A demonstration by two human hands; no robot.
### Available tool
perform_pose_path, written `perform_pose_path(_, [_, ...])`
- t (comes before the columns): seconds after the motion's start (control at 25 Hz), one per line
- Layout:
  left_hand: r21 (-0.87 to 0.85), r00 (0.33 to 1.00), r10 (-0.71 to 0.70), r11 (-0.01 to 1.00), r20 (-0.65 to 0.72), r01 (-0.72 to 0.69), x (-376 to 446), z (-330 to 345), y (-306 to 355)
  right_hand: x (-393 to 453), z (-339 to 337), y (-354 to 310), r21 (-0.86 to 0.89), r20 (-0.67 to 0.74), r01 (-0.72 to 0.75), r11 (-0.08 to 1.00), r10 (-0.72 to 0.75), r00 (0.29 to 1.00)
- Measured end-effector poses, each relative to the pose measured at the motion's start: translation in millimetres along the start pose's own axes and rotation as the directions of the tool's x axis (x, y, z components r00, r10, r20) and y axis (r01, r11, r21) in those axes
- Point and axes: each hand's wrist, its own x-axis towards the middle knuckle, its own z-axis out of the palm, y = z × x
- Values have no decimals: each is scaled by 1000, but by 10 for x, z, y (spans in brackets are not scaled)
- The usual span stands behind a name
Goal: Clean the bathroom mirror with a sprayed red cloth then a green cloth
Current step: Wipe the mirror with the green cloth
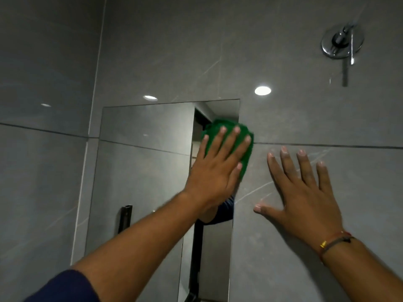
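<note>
Left hand (pixel 214 168) flat, fingers spread, pressing a green cloth (pixel 226 138) against the mirror (pixel 141 171) near its upper right edge. Cloth bunched under the palm and fingers, sticking out above and to the right of the fingertips, its right side overlapping the mirror's edge onto the tile. Right hand (pixel 305 192) open, fingers splayed, palm flat on the grey tile wall (pixel 327 118) just beside the mirror, holding nothing. Thread bracelet (pixel 333 241) on the right wrist. Dark blue sleeve (pixel 63 288) on the left arm, bottom left. Mirror reflects grey tiles, a dark doorway and part of the arm. Chrome shower valve (pixel 342 42) on the wall upper right, well apart from both hands. Round light reflection (pixel 262 90) on the tile above the mirror.
</note>
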Motion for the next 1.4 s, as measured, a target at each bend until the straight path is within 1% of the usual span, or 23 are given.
perform_pose_path(0.08, [95,980,183,977,76,-190,-291,12,-339,-2,19,17,-7,-8,-3,1000,3,1000])
perform_pose_path(0.12, [107,986,155,981,60,-161,-360,3,-593,4,21,14,-4,-7,-3,1000,3,1000])
perform_pose_path(0.2, [27,990,-139,990,-19,140,-438,-86,-1119,9,8,-2,13,-2,3,1000,-3,1000])
perform_pose_path(0.24, [-25,950,-306,952,-57,305,-498,-146,-1432,13,2,-14,24,1,2,1000,-2,1000])
perform_pose_path(0.32, [-88,846,-524,851,-95,518,-731,-193,-2079,36,4,-29,30,10,0,1000,-1,1000])
perform_pose_path(0.4, [-197,697,-709,702,-110,684,-1008,-199,-2595,47,15,-34,32,23,-1,999,0,1000])
perform_pose_path(0.44, [-289,579,-807,584,-111,759,-1085,-261,-2616,49,25,-40,38,22,-2,999,1,1000])
perform_pose_path(0.48, [-384,437,-895,438,-95,813,-1118,-302,-2489,46,32,-38,43,21,-6,999,5,1000])
perform_pose_path(0.56, [-497,241,-970,226,-36,838,-1015,-281,-1955,57,32,-34,44,29,-11,999,10,1000])
perform_pose_path(0.6, [-513,168,-986,140,8,847,-833,-293,-1609,55,21,-31,44,39,-13,999,11,999])
perform_pose_path(0.64, [-485,122,-993,108,-2,868,-719,-276,-1320,56,17,-34,44,49,-15,999,13,999])
perform_pose_path(0.72, [-385,252,-964,267,-91,884,-521,-107,-820,59,-1,-42,49,67,-16,999,13,998])
perform_pose_path(0.76, [-343,347,-930,367,-120,865,-386,7,-600,63,-13,-47,59,65,-16,998,12,998])
perform_pose_path(0.84, [-292,600,-790,608,-128,738,-178,132,-26,54,-56,-38,69,75,-11,998,6,997])
perform_pose_path(0.92, [-205,865,-493,860,-96,468,-219,200,469,27,-76,5,64,90,3,998,-8,996])
perform_pose_path(0.96, [-124,947,-317,943,-57,308,-352,216,566,9,-86,39,56,91,14,998,-19,996])
perform_pose_path(1.0, [-38,992,-129,991,2,129,-536,229,509,-9,-93,69,44,89,26,999,-30,996])
perform_pose_path(1.08, [84,988,130,987,84,-137,-883,240,128,-29,-98,119,25,90,40,999,-42,995])
perform_pose_path(1.12, [105,981,175,977,90,-184,-1007,241,-109,-32,-86,119,26,96,42,999,-44,994])
perform_pose_path(1.16, [115,987,140,982,82,-149,-1090,234,-341,-31,-77,121,29,102,42,999,-45,994])
perform_pose_path(1.24, [57,995,-97,994,22,95,-1210,175,-875,-27,-57,128,37,101,43,998,-46,994])
perform_pose_path(1.32, [-15,942,-334,942,3,334,-1354,78,-1483,-35,-50,140,40,93,44,998,-48,994])
perform_pose_path(1.4, [-64,869,-493,869,-37,490,-1548,26,-2069,-38,-28,132,43,86,51,998,-54,995])
